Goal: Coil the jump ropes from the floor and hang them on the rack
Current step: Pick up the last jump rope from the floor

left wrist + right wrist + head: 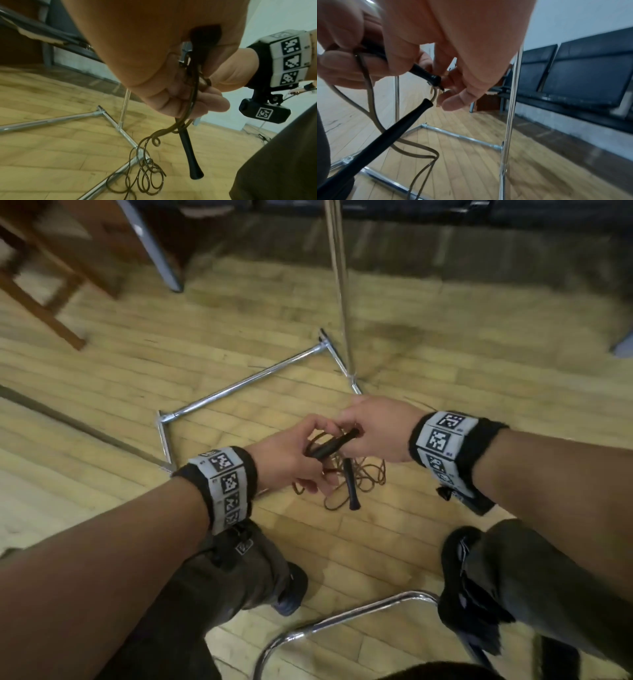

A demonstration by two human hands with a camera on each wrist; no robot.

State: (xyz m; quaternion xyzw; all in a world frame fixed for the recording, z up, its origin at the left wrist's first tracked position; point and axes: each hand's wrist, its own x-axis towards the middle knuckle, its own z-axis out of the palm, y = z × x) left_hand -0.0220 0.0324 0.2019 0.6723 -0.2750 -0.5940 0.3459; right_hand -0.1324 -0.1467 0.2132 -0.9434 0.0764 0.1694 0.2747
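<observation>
One jump rope is lifted above the wooden floor. My left hand grips one black handle together with loops of the brown cord. My right hand pinches that handle's far tip. The second black handle dangles below the hands, and the cord's lower loops trail down to the floor. The chrome rack's upright pole and floor base stand just beyond the hands. In the right wrist view my left hand shows at the left, beside my right hand.
A wooden chair stands at the far left. A chrome chair frame curves between the person's legs near the bottom. Dark bench seats line the wall behind the rack.
</observation>
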